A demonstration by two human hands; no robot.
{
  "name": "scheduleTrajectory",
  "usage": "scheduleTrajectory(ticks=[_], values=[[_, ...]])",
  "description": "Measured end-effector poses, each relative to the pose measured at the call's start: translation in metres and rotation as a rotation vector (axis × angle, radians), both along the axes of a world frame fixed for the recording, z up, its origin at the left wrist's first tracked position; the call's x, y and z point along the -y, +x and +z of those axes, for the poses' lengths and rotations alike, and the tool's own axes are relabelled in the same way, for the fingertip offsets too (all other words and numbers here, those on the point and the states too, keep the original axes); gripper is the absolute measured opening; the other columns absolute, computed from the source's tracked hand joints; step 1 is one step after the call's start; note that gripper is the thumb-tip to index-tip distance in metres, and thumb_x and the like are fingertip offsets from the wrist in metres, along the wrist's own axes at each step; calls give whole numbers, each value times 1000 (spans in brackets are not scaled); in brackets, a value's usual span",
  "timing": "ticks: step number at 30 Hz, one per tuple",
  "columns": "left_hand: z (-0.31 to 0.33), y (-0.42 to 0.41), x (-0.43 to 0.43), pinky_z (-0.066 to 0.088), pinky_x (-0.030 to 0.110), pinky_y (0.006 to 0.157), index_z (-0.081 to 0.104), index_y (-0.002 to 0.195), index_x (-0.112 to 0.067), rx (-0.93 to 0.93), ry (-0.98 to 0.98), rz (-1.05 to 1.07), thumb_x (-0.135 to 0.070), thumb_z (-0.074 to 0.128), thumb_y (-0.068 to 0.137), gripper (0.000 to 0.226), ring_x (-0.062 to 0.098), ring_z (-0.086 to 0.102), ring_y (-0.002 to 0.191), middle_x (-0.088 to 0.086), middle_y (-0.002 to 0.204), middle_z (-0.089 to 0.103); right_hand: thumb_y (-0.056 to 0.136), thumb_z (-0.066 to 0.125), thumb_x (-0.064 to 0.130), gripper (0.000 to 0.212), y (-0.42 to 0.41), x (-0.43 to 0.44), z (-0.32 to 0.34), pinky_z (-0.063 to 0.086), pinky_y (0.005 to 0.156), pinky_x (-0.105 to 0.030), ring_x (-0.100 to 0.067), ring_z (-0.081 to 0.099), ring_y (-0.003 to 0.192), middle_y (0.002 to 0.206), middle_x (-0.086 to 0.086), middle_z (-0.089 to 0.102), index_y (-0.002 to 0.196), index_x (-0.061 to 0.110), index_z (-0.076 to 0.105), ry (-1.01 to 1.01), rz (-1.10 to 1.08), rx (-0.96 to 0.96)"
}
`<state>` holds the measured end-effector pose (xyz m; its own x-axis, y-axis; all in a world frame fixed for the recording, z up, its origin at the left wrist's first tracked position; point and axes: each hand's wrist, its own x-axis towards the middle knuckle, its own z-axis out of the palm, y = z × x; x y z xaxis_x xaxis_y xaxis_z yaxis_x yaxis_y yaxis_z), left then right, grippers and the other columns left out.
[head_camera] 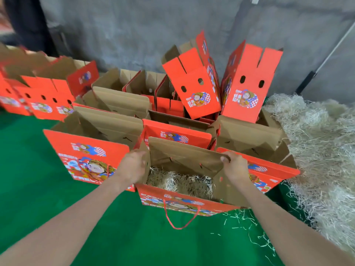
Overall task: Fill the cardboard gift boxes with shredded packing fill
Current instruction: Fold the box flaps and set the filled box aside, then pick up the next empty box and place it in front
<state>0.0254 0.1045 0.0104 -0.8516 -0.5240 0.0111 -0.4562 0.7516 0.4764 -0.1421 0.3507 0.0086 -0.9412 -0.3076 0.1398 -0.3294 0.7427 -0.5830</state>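
Left hand (132, 167), right hand (233, 167) grip box (178, 201) between.

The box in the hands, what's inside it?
A thin nest of shredded fill lies on the floor of the box, mostly toward the left. The near wall hides the front strip of the floor, so more may sit there.

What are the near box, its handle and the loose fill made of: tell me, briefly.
Near box: corrugated cardboard, it seems; plain brown inside, printed red outside. Handle: red cord, looks twisted, probably synthetic. Loose fill: pale thin shreds, paper or wood wool; cannot tell which.
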Motion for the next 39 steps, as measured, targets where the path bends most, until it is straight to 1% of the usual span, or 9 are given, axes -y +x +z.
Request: scheduleTrajectory(ticks=[4, 6, 8, 10, 13, 16, 19, 24, 39], values=[[14, -8, 14, 16, 23, 109, 51, 130, -11, -143, -109, -122, -21, 60, 87, 45, 21, 26, 138, 10, 148, 33, 91, 53, 10, 49, -12, 23, 2, 34, 96, -32, -30, 39, 127, 133, -17, 50, 138, 13, 39, 37, 77, 79], [11, -2, 14, 20, 29, 110, 54, 129, -18, -131, -186, -272, -35, 58, 88, 44, 18, 30, 136, 3, 149, 32, 89, 56, 10, 64, -6, 23, 3, 29, 103, -32, -23, 20, 139, 150, -13, 26, 145, 17, 26, 35, 90, 88], [7, 4, 12, 35, 29, 100, 58, 123, -23, -45, -184, -384, -41, 51, 91, 37, 16, 47, 123, -3, 134, 52, 87, 60, 14, 63, 5, 19, 5, 34, 96, -28, -21, 37, 132, 154, -10, 16, 142, 19, 30, 59, 104, 12], [8, 4, 12, 44, 29, 83, 63, 109, -25, -12, -194, -387, -39, 47, 94, 26, 16, 58, 103, -7, 109, 65, 88, 60, 21, 47, 18, 14, 6, 34, 87, -22, -22, 52, 117, 141, -9, 39, 132, 15, 45, 83, 182, -81], [13, -5, 16, 47, 31, 73, 64, 90, -22, 40, -212, -372, -36, 43, 96, 26, 16, 58, 85, -5, 88, 66, 93, 51, 37, 31, 41, 3, 12, 36, 77, -16, -7, 56, 94, 109, 3, 63, 113, 16, 63, 146, 350, -6], [15, -12, 16, 47, 29, 69, 65, 87, -21, 56, -242, -380, -36, 42, 97, 29, 14, 57, 80, -6, 85, 65, 93, 40, 51, 44, 60, -5, 17, 44, 72, -27, -5, 58, 78, 92, 6, 67, 101, 18, 66, 208, 480, 114], [14, -14, 17, 47, 28, 65, 63, 79, -21, 43, -225, -379, -36, 45, 96, 29, 12, 57, 74, -6, 79, 63, 90, 47, 54, 42, 64, -9, 17, 48, 78, -32, -15, 62, 87, 100, 3, 67, 112, 20, 60, 388, 509, 95], [13, -12, 16, 47, 25, 64, 62, 76, -25, 48, -192, -349, -36, 47, 95, 27, 8, 56, 72, -10, 76, 62, 88, 55, 20, 48, 57, -3, 12, 46, 81, -33, -25, 57, 103, 117, -5, 60, 133, 26, 39, 628, 460, 20], [15, -9, -3, 50, 30, 64, 48, 61, -23, 31, -169, -150, -32, 46, 96, 36, 11, 51, 57, -6, 59, 53, 91, 46, 11, 26, 36, 10, 5, 47, 77, -34, -27, 60, 101, 107, -6, 64, 112, 20, 57, 699, 396, -145]])
